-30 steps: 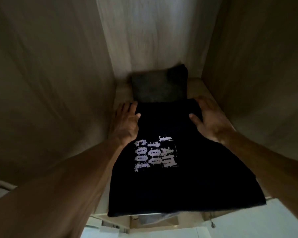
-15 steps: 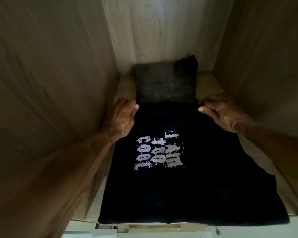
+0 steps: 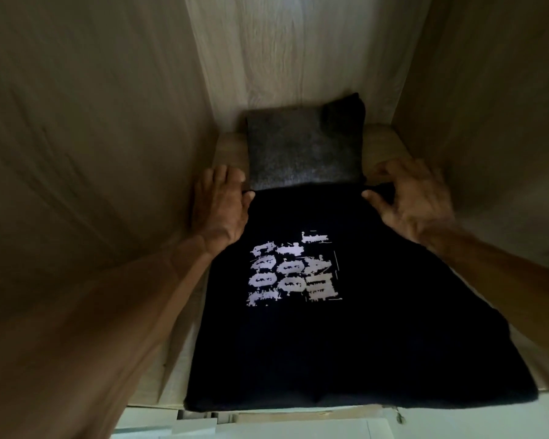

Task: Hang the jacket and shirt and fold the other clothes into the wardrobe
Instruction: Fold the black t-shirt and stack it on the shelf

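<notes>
The left hand (image 3: 221, 205), left of centre, lies flat along the far left corner of the black T-shirt (image 3: 298, 343). Its fingers are straight and close together, pointing up the frame, and its thumb (image 3: 248, 196) rests on the fabric's edge. The right hand (image 3: 415, 198), right of centre, sits at the far right corner. Its thumb (image 3: 373, 199) is on the cloth and its fingers are loosely bent beyond it. A bit of dark fabric shows between thumb and fingers, but the hand is blurred and I cannot tell whether it pinches the cloth or only rests there.

The T-shirt lies folded on the wardrobe shelf (image 3: 381, 141), filling the centre and lower part of the frame. Its pale print (image 3: 293, 269) faces up, and its near edge reaches the shelf's front lip. Its far edge touches a folded grey garment (image 3: 305, 150) that lies against the back panel (image 3: 298, 52) at upper centre. Wood-grain side walls (image 3: 92, 122) close in at left and right. A white surface (image 3: 298, 430) shows along the bottom edge.
</notes>
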